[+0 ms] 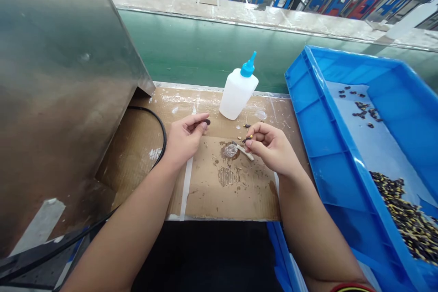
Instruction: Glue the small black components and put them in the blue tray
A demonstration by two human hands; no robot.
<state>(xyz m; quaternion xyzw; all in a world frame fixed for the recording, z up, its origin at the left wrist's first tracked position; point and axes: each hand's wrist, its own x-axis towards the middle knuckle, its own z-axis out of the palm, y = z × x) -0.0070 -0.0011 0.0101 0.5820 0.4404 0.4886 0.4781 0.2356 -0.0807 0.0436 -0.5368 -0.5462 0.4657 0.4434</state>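
Observation:
My left hand [187, 139] is closed on a small dark piece [207, 122], pinched between thumb and fingers. Between the thumb and forefinger of my right hand [270, 147] is a small black and yellow piece [247, 138]. Below and between the hands, a small clear round dish [230, 150] rests on stained cardboard [205, 196]. A pale thin stick [245, 153] lies beside the dish, close to my right hand. Another small dark piece [247, 126] lies just beyond my right fingers. A white bottle [237, 93] with a blue nozzle cap stands behind the hands.
A blue crate [337, 141] on the right holds a pile of black and yellow pieces [404, 214] and several scattered dark ones. On the left are a metal housing [68, 77] and a black cable [164, 132]. A green belt [205, 50] runs behind the cardboard.

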